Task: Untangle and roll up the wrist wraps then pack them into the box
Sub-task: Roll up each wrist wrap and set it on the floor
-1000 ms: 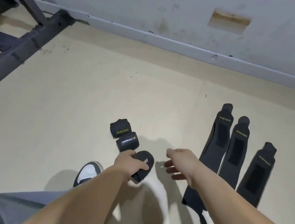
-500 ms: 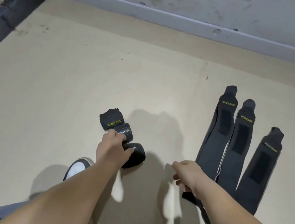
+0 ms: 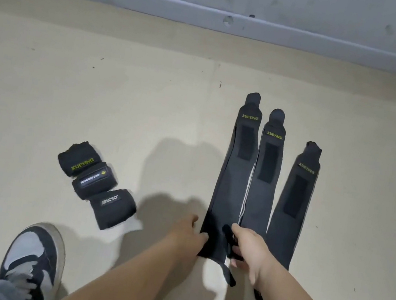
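Three black rolled wrist wraps lie side by side on the floor at left: one marked XUEYING [image 3: 77, 158], a middle one [image 3: 94, 181] and the nearest one [image 3: 114, 207]. At right, three flat wraps lie stretched out toward the wall: the leftmost [image 3: 235, 177], the middle [image 3: 262, 187] and the rightmost [image 3: 292, 205]. My left hand [image 3: 189, 232] pinches the near left edge of the leftmost flat wrap, thumb on top. My right hand [image 3: 248, 247] grips that wrap's near end by its thumb loop, fingers curled under. No box is in view.
My shoe [image 3: 33, 256] stands on the beige floor [image 3: 96, 93] at lower left, close to the rolled wraps. A grey wall with a baseboard [image 3: 213, 19] runs along the far side.
My left hand let go of the nearest rolled wrap and moved right to the leftmost flat wrap. My right hand closed on that wrap's near end. The view swung right.
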Available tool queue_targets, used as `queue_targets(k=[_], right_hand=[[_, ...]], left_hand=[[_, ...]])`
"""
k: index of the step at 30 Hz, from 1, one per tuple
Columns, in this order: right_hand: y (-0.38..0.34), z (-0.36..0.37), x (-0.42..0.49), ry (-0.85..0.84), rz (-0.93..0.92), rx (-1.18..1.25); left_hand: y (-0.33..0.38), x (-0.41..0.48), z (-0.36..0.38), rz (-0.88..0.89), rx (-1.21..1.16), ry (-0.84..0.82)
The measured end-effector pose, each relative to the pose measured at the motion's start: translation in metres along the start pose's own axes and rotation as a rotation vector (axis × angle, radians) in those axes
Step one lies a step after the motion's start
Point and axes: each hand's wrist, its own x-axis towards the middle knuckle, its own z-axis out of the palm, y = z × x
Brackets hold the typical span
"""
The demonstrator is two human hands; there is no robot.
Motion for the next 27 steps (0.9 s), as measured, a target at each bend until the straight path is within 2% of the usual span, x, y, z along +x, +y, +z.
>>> queue_targets(k=[2, 6, 13, 18, 22, 27], right_hand=[[0.005, -0.003, 0.016, -0.071, 0.019, 0.079], [0.01, -0.006, 0.036, -0.11, 0.061, 0.189], [0.005, -0.001, 0.035, -0.132, 0.029, 0.164], [0.013, 0.016, 0.037, -0.02, -0.059, -0.03], [0.017, 0.03, 0.029, 0.068, -0.1, -0.204], [0.019, 0.032, 0.027, 0.102, -0.057, -0.299]], left_hand=[[0.007, 0.012, 0.014, -0.03, -0.056, 0.035], [0.014, 0.034, 0.022, -0.107, -0.094, 0.096], [0.01, 0.037, 0.017, -0.083, -0.224, -0.017], [0.001, 0.025, 0.003, -0.138, -0.284, -0.126], [-0.004, 0.022, -0.002, -0.2, -0.28, -0.082], [-0.014, 0.023, 0.0, -0.208, -0.238, 0.001]])
